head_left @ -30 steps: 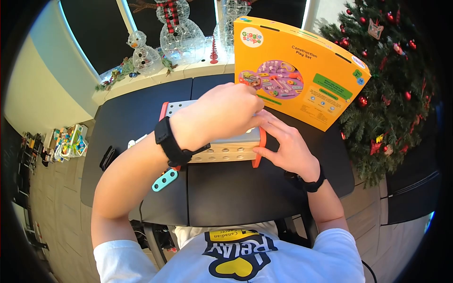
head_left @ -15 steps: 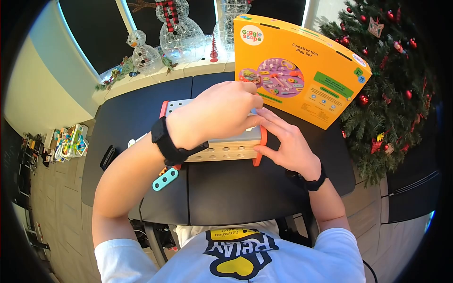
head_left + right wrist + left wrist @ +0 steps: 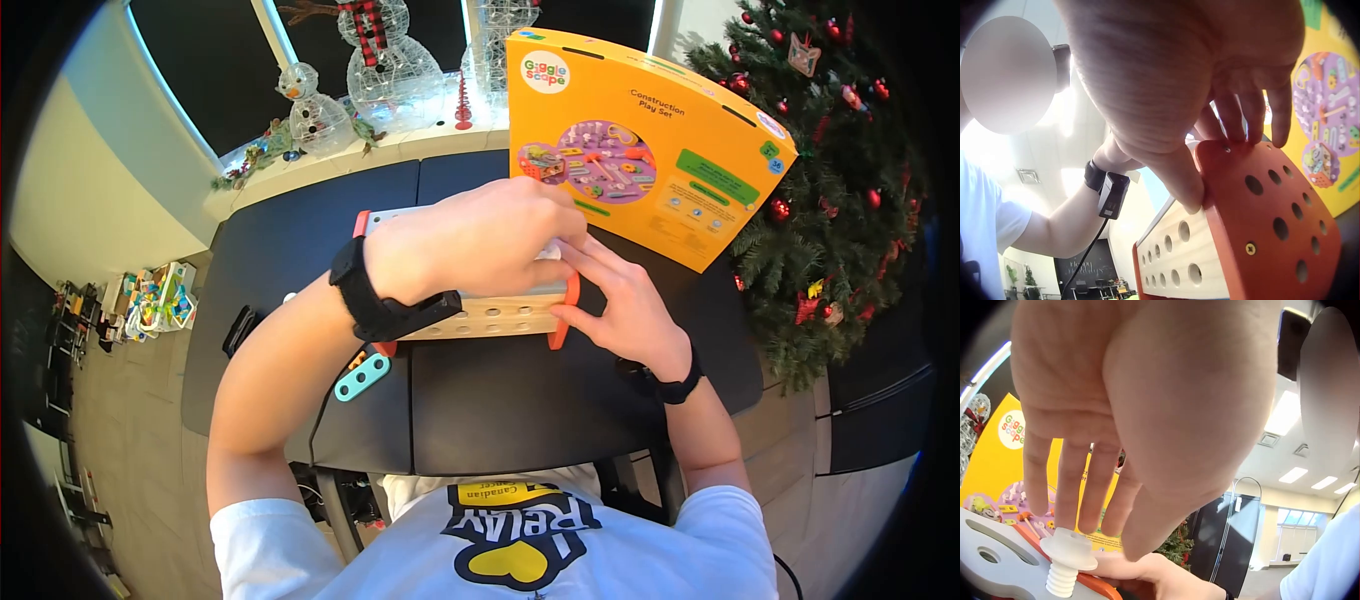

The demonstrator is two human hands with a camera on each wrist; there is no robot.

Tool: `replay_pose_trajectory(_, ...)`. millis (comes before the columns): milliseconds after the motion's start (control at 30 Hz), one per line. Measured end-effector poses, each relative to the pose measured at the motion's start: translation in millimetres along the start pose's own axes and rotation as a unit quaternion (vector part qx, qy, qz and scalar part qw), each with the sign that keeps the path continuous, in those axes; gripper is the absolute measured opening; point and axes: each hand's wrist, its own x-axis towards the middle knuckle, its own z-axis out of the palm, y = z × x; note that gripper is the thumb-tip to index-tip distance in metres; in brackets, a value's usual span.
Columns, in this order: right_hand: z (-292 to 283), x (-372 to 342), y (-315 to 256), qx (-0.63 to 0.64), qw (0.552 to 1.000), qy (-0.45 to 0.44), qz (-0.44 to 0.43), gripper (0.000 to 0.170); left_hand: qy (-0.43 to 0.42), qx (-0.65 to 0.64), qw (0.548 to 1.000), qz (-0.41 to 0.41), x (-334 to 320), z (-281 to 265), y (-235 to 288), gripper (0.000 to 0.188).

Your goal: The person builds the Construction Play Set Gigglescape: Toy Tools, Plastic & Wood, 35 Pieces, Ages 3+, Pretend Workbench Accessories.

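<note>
A toy workbench (image 3: pixel 487 316) stands on the black table, with a grey top, a wooden front full of holes and red end panels (image 3: pixel 1272 219). My left hand (image 3: pixel 490 240) is over its top, fingers pointing down in the left wrist view beside an upright white screw (image 3: pixel 1063 562); whether the fingertips pinch anything is hidden. My right hand (image 3: pixel 630 310) grips the workbench's right end, thumb (image 3: pixel 1179 181) against the wooden front and fingers over the panel's upper edge. The two hands' fingers are close together in the head view.
Behind the workbench stands a yellow box (image 3: pixel 640 150). A turquoise strip with holes (image 3: pixel 363 378) lies front left, a black object (image 3: pixel 241 331) at the table's left. A decorated tree (image 3: pixel 820 220) is at the right, and lit snowmen (image 3: pixel 318 115) line the sill.
The head view has shifted slightly, so the scene sits a little farther right. Both hands remain close together at the workbench's right end, with only slight movement of the left hand.
</note>
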Motion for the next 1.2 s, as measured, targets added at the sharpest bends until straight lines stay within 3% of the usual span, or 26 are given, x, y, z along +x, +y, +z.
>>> replay_pose_trajectory(100,2,0,2,0.000,1.000,0.005,-0.009,0.069,0.013,0.107,0.991,-0.086,2,3,7,0.016)
replay_pose_trajectory(200,1,0,0,-0.002,1.000,0.000,-0.005,0.070,-0.087,0.126,0.973,-0.175,8,2,10,0.016)
replay_pose_trajectory(400,0,1,0,0.008,1.000,0.002,-0.007,0.070,-0.107,0.085,0.985,-0.107,9,0,0,0.011)
replay_pose_trajectory(500,0,1,1,0.014,1.000,0.000,-0.007,0.070,-0.089,0.035,0.995,-0.010,4,-1,-9,0.013)
replay_pose_trajectory(600,1,0,2,0.018,1.000,-0.007,-0.001,0.070,-0.093,-0.028,0.995,-0.030,5,-9,-3,0.012)
replay_pose_trajectory(700,2,1,1,0.016,1.000,0.004,-0.003,0.070,-0.005,-0.011,1.000,-0.002,5,-1,-5,0.012)
replay_pose_trajectory(800,1,1,0,0.003,1.000,0.008,-0.012,0.070,-0.073,0.149,0.974,-0.155,12,3,10,0.014)
replay_pose_trajectory(900,1,2,0,0.000,1.000,0.004,-0.009,0.071,-0.123,0.166,0.961,-0.182,14,3,16,0.016)
replay_pose_trajectory(1200,-1,1,0,0.008,1.000,0.000,-0.011,0.072,-0.064,0.046,0.997,0.004,-1,5,-12,0.019)
